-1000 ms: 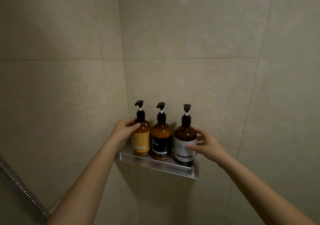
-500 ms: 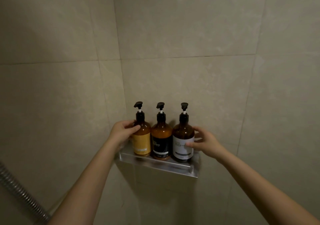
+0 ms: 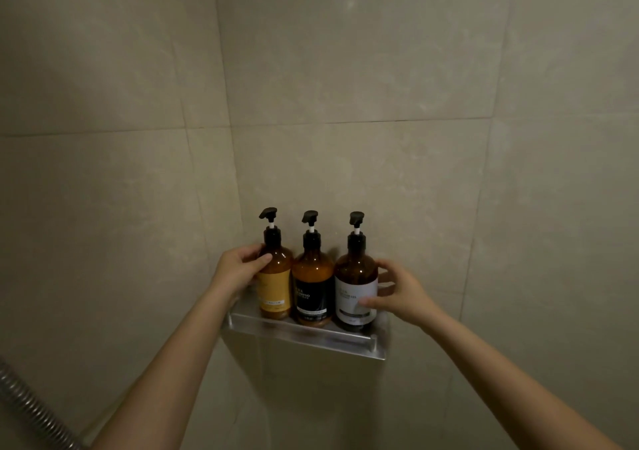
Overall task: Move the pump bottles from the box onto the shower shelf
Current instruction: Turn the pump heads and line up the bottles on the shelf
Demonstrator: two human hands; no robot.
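Note:
Three amber pump bottles stand upright in a row on the metal shower shelf (image 3: pixel 304 340) in the tiled corner. The yellow-label bottle (image 3: pixel 275 285) is at the left, the black-label bottle (image 3: pixel 312 292) in the middle, the white-label bottle (image 3: pixel 355 297) at the right. My left hand (image 3: pixel 238 269) wraps the shoulder of the yellow-label bottle from the left. My right hand (image 3: pixel 397 294) holds the right side of the white-label bottle, thumb on its label. The box is out of view.
Beige tiled walls meet in a corner (image 3: pixel 228 138) behind the shelf. A metal shower hose (image 3: pixel 31 408) runs across the lower left corner of the view. The shelf has a raised front rail.
Both hands stay on the outer bottles. The white-label bottle sits slightly further right from the middle one, and my right fingers have spread a little around it.

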